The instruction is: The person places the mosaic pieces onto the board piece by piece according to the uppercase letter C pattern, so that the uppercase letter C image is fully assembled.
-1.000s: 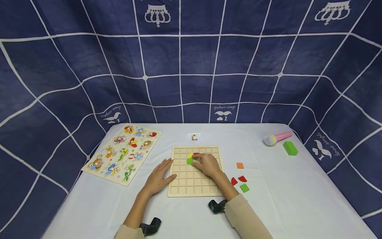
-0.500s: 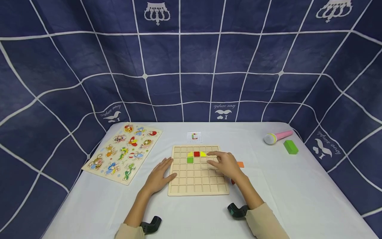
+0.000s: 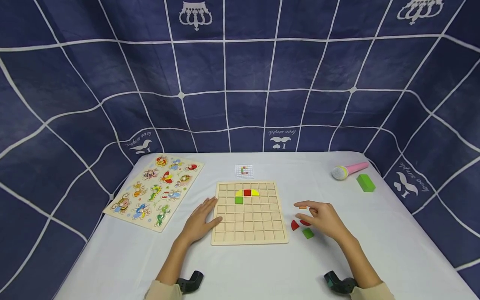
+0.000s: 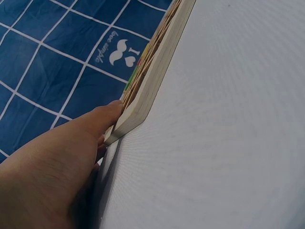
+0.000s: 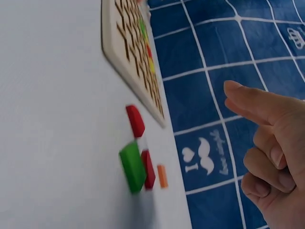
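A wooden grid board (image 3: 249,227) lies on the table, holding two yellow pieces, a red square (image 3: 247,193) and a green square (image 3: 238,200). My left hand (image 3: 198,223) rests at the board's left edge with straight fingers, its thumb (image 4: 107,117) touching the rim in the left wrist view. Right of the board, my right hand (image 3: 325,217) hovers over loose pieces, thumb and index finger apart, holding nothing. Partly under its index finger shows an orange piece (image 3: 303,207). Two red quarter-round pieces (image 3: 294,225) and a green square piece (image 5: 132,167) lie nearby.
Behind the board lies a small pattern card (image 3: 244,171). An insect picture puzzle (image 3: 153,191) occupies the left side. A pink toy microphone (image 3: 350,170) and a green block (image 3: 365,183) sit at the far right. A blue curtain (image 3: 247,71) backs the white table.
My right hand has left the grid board and moved right, over the loose pieces. The red square and yellow pieces it covered now show. The left hand stays put.
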Motion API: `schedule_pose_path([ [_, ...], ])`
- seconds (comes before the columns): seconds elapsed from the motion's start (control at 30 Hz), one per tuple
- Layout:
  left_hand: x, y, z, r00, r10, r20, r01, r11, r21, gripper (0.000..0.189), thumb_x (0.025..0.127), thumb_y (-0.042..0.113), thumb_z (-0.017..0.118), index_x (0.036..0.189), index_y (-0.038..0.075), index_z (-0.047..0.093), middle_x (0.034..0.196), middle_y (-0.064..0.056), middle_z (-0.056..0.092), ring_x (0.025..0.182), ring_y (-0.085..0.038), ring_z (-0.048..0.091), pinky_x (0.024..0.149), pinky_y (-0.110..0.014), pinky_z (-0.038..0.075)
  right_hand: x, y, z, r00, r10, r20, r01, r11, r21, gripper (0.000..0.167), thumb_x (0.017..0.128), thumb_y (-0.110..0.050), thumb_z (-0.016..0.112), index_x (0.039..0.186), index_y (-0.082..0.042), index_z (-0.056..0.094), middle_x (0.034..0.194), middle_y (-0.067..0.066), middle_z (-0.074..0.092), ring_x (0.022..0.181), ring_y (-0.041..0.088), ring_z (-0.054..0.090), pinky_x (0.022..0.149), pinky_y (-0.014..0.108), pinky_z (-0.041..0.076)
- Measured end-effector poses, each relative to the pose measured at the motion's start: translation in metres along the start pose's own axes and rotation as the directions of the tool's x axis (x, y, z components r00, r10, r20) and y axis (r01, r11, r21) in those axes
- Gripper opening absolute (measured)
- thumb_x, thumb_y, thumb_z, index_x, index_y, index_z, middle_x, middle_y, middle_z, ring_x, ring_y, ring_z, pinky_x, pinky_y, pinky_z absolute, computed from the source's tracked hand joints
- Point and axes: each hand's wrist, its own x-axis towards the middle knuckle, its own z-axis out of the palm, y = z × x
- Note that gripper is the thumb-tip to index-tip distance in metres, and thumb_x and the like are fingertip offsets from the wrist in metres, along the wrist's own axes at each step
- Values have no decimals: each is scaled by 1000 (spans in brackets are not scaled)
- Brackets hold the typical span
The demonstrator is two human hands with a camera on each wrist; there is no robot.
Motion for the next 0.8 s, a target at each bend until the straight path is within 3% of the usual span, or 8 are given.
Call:
schedule_pose_path([
  [0.37,2,0,-2,1000,-2,12,2,1000,0,71,88,46,58,144,11,33,149,-5,29,139,-22,17,112,-42,13,-36,31,-3,988,106,113,-110,994,26,25,72,-25,79,97,-23,73,48,-12,26,46,1,21,41,18,22],
  [0.63,1,-1,-1,1000,2,4,-2,1000,-5,71,87,46,58,144,11,33,149,-5,29,138,-23,17,112,-42,14,-46,42,0,969,164,183,-167,986,3,26,71,-27,79,97,-23,72,49,-10,26,47,3,22,42,19,23],
  [0.8,1,-2,1,1000,1,6,-1,1000,-2,71,87,46,58,144,12,33,149,-3,28,138,-22,18,112,-42,14,-48,46,1,972,144,187,-148,989,4,28,71,-25,79,98,-25,71,50,-11,26,47,2,21,43,18,23],
])
